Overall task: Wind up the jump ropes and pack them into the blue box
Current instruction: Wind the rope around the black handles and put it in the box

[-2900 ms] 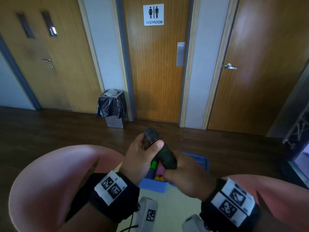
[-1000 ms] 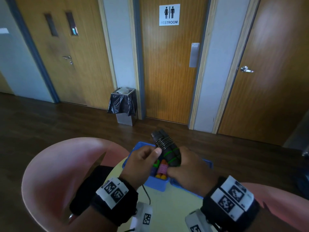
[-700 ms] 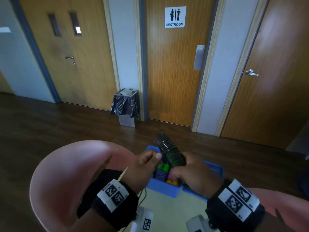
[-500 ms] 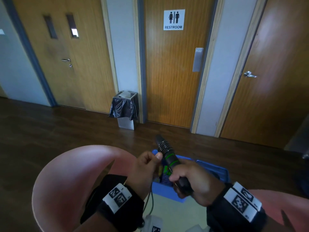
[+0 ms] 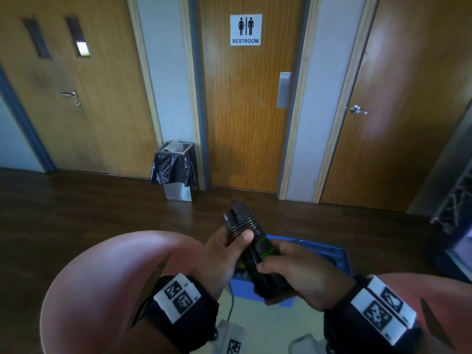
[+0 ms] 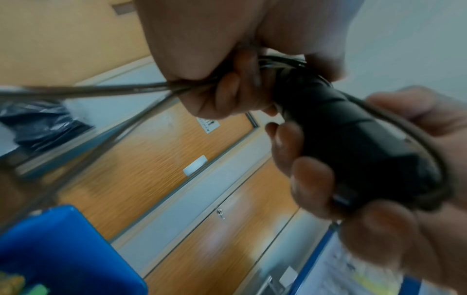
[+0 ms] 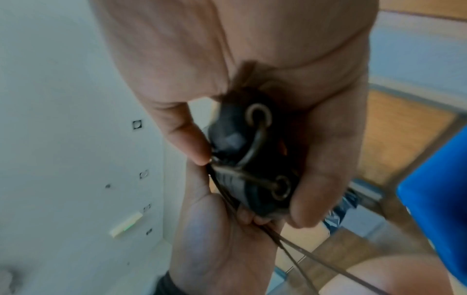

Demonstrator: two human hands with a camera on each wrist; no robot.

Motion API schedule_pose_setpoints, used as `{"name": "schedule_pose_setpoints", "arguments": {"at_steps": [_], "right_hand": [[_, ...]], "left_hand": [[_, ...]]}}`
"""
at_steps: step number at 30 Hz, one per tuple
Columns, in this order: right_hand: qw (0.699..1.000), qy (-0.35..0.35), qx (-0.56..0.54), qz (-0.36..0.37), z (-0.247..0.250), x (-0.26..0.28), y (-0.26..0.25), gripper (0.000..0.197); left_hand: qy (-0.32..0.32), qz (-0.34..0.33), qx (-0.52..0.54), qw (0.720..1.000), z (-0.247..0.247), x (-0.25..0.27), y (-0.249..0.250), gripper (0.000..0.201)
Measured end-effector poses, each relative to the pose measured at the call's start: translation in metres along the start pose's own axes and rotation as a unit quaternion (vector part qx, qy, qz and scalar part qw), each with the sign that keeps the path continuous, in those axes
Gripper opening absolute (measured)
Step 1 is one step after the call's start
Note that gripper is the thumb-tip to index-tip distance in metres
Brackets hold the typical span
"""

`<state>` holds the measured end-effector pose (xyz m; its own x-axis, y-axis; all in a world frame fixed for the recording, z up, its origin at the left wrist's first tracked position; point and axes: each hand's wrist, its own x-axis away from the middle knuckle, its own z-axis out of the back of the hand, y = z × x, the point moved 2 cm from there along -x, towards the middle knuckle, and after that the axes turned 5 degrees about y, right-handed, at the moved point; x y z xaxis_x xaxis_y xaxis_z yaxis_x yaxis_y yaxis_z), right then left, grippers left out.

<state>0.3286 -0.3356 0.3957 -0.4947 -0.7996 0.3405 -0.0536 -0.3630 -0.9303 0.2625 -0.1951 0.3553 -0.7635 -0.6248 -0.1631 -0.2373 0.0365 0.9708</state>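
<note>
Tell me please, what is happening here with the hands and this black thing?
A person holds two black jump-rope handles side by side above an open blue plastic box. The left hand grips their ribbed upper end, the right hand the lower end. Thin dark cord trails loose, not yet fully wound.

i hold matt black ribbed handles [image 5: 245, 226]; glossy blue plastic box [image 5: 329, 254]; grained wood doors [image 5: 245, 123], dark glossy wood floor [image 5: 76, 205].

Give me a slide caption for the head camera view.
Both hands grip black jump-rope handles above the blue plastic box.
</note>
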Motion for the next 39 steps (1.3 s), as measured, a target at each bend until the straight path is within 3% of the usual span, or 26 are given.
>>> {"name": "schedule_pose_setpoints", "arguments": {"at_steps": [3,6,9,11,14,16,19,23,26,30,34,38,39], "right_hand": [[0.992,0.095,0.058,0.064,-0.015,-0.003,-0.001,0.036],[0.983,0.135,0.070,0.102,-0.021,-0.004,-0.003,0.030],[0.989,0.121,-0.009,0.080,-0.018,-0.002,-0.005,0.018],[0.992,0.097,-0.049,0.062,-0.018,0.001,-0.006,0.013],[0.993,0.069,-0.089,0.039,-0.023,0.003,-0.008,0.025],[0.991,0.041,-0.123,0.027,-0.027,0.005,-0.010,0.031],[0.990,0.032,-0.134,0.023,-0.031,0.006,-0.013,0.027],[0.990,0.105,-0.081,0.041,-0.028,0.001,-0.008,0.013],[0.989,0.126,-0.049,0.061,-0.031,-0.001,-0.006,0.008],[0.987,0.121,-0.069,0.076,-0.039,0.001,-0.009,0.007],[0.986,0.106,-0.100,0.075,-0.046,0.004,-0.014,0.016],[0.984,0.023,-0.161,0.077,-0.052,0.005,-0.017,0.025],[0.980,-0.005,-0.185,0.075,-0.053,0.004,-0.017,0.028]], "left_hand": [[-0.007,0.005,-0.003,1.000,0.001,-0.001,0.002,0.042],[-0.021,-0.039,-0.055,0.998,0.005,-0.001,0.010,0.036],[-0.075,-0.040,-0.070,0.994,0.017,0.000,0.012,0.036],[-0.129,-0.023,-0.016,0.991,0.026,-0.001,0.009,0.042],[-0.175,-0.016,0.044,0.983,0.033,-0.001,0.009,0.051],[-0.161,-0.028,0.039,0.986,0.034,0.001,0.011,0.051],[-0.120,-0.061,-0.041,0.990,0.041,0.000,0.011,0.041],[-0.109,-0.098,-0.265,0.953,0.055,-0.002,0.018,0.051],[-0.087,-0.100,-0.283,0.950,0.066,-0.002,0.015,0.058],[-0.077,-0.064,-0.231,0.968,0.068,0.004,0.009,0.061],[-0.048,0.009,-0.069,0.996,0.056,0.014,0.002,0.057],[-0.088,0.053,0.112,0.988,0.043,0.017,0.002,0.093],[-0.108,0.056,0.155,0.980,0.040,0.019,0.005,0.093]]}}
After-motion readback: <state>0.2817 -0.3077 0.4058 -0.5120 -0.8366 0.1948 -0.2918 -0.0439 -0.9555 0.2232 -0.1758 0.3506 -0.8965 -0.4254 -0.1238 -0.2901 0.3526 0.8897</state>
